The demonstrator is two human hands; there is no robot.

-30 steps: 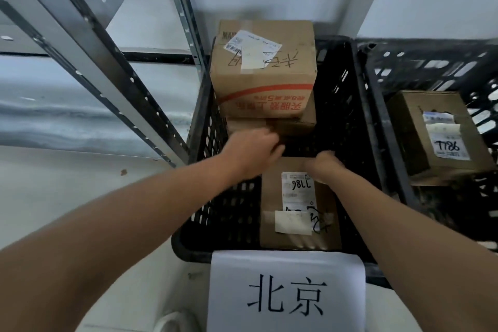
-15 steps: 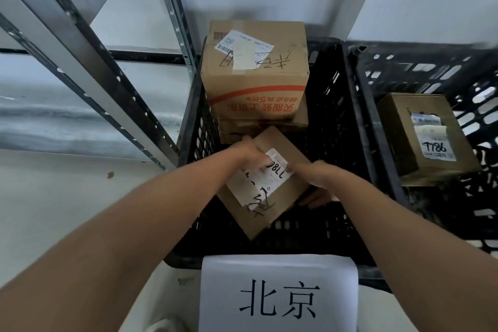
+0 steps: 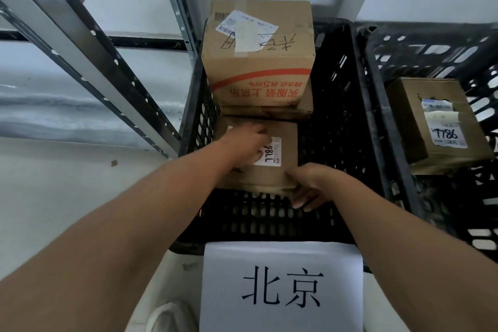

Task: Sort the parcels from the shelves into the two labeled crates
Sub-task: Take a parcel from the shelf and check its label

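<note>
- Two black crates side by side: centre crate (image 3: 347, 121) carries a white paper sign (image 3: 281, 287) reading 北京 on its near rim; second crate (image 3: 431, 48) at the right edge of the frame.
- Small parcel (image 3: 280, 172), brown card, white label marked 7786, sits inside the centre crate, left of middle, top face level.
- Left hand (image 3: 246, 144) lies on the parcel's top, fingers spread flat over its far left part, partly covering the label.
- Right hand (image 3: 308, 187) grips the parcel's near right corner, fingers curled under the edge.
- Large box (image 3: 258, 62) with red print stands at the centre crate's far end, stacked on a flatter box (image 3: 272, 112); the small parcel is just in front of them.
- Right crate holds one box (image 3: 433, 127), label also 7786.
- Metal shelf uprights (image 3: 89, 46) cross the upper left of the frame.
</note>
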